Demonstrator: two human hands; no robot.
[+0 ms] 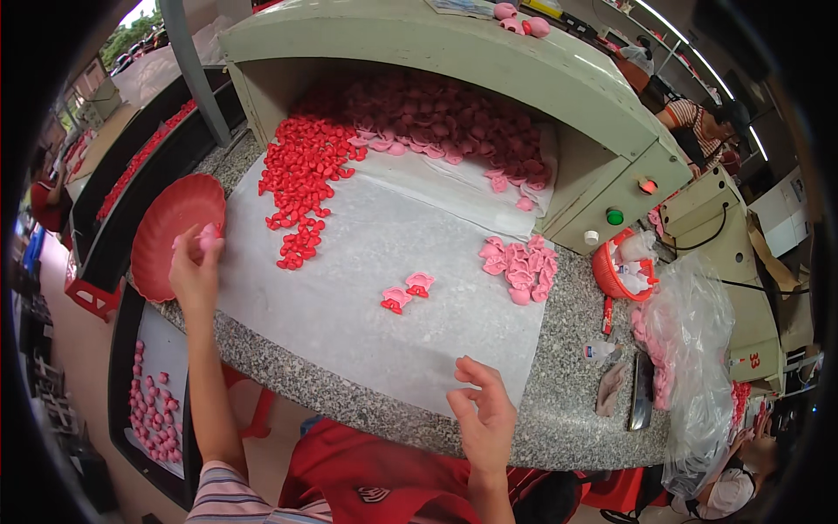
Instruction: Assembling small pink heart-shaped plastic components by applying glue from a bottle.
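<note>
My left hand [194, 272] is closed on a small pink molded piece [208, 236], at the edge of a red fluted dish [155, 236]. My right hand [485, 417] is over the front edge of the white sheet [349, 341], fingers apart and holding nothing. Two pink pieces with red parts attached [407, 293] lie mid-sheet. A heap of small red pieces [301, 175] spreads at the back left. Pink shell-like pieces form a small pile [521, 268] on the right, with many more [445, 118] inside the open box of the machine.
The pale green machine [602, 179] spans the back of the speckled stone table [567, 384]. At right are a red basket of bottles [624, 266], a phone [642, 390] and a clear plastic bag [698, 341]. A black tray of pink pieces [157, 402] sits low at left. Other people work beyond.
</note>
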